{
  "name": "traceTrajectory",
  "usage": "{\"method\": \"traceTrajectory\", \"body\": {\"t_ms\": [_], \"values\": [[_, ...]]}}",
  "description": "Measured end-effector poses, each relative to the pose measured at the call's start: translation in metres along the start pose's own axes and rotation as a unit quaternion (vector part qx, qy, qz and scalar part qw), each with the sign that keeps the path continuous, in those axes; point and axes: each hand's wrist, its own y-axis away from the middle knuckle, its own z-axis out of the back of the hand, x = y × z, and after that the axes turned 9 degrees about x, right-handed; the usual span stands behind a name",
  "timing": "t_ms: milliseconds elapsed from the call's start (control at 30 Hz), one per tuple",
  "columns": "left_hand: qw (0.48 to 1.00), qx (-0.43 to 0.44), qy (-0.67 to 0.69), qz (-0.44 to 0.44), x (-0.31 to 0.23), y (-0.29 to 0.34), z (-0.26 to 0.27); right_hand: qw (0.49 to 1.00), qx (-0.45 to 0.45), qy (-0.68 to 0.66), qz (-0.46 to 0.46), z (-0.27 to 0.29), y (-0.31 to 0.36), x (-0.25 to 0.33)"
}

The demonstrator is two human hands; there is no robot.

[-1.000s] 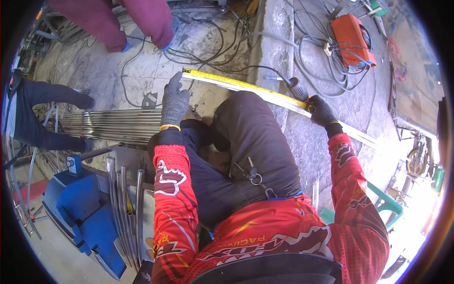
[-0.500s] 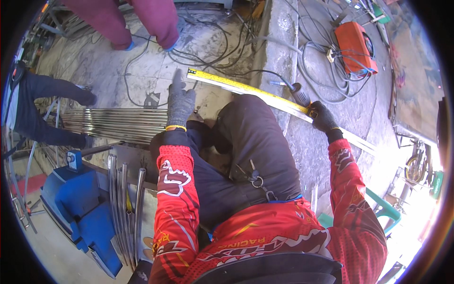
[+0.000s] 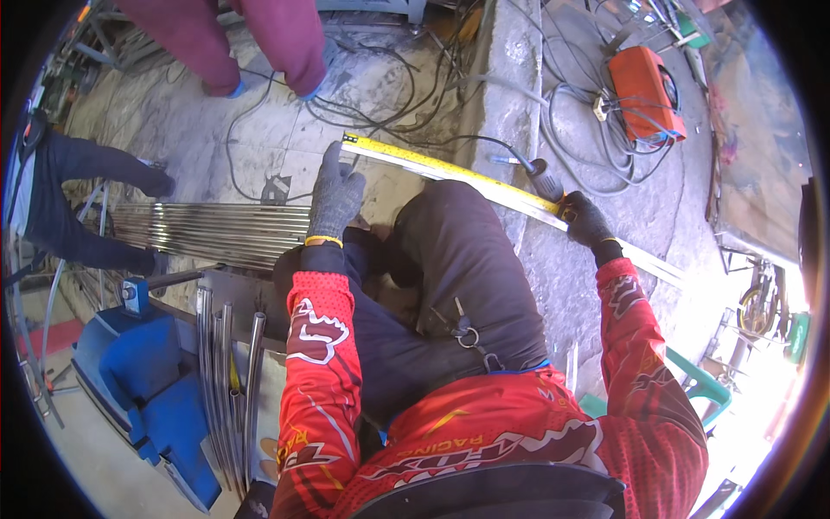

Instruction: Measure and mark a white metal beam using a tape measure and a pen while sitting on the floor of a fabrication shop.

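A yellow tape measure (image 3: 450,172) is stretched along a shiny metal tube (image 3: 497,201) that slants across my raised knee. My right hand (image 3: 588,222), in a dark glove, is closed around the tape measure's case over the tube. My left hand (image 3: 335,195), in a grey glove with a yellow cuff, has its index finger extended beside the far end of the tape. Its other fingers are partly bent, with nothing visible in them. Whether the fingertip touches the tape end is hard to tell. A dark corded power tool (image 3: 546,180) rests just beyond my right hand.
Several shiny tubes (image 3: 216,227) lie on the floor at left, and more tubes (image 3: 251,363) stand near a blue machine (image 3: 164,389). An orange box-shaped machine (image 3: 644,93) sits among cables at the far right. Two people's legs (image 3: 285,43) show at the far left.
My left hand's index finger has shifted slightly down and right, closer to the tape end. The tape and tube have dipped a little. My right hand keeps its grip.
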Motion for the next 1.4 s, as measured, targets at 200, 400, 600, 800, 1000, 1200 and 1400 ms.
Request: {"method": "traceTrajectory", "body": {"t_ms": [200,400,600,800,1000,1200,1400], "values": [[1.000,0.016,0.016,0.006,-0.001,0.001,0.000,1.000,0.007,-0.024,-0.015,0.002,0.001,0.004],[1.000,0.007,0.017,-0.014,0.001,0.003,-0.001,1.000,-0.001,-0.004,-0.010,0.004,0.004,0.011],[1.000,0.011,-0.001,0.004,0.002,0.001,-0.001,1.000,-0.002,-0.014,-0.014,0.005,0.006,0.014],[0.998,0.035,0.039,0.041,-0.007,0.002,-0.005,1.000,-0.004,0.003,-0.016,0.006,0.005,0.008],[0.990,-0.118,0.065,0.033,-0.015,0.000,-0.003,1.000,-0.006,0.002,-0.023,0.002,0.003,0.003],[0.998,-0.012,-0.058,0.001,-0.002,0.005,0.001,1.000,-0.007,0.007,-0.013,0.002,0.003,0.007],[0.999,-0.001,-0.026,0.025,-0.011,0.005,-0.001,1.000,-0.011,0.012,-0.009,0.003,0.002,0.004]]}}
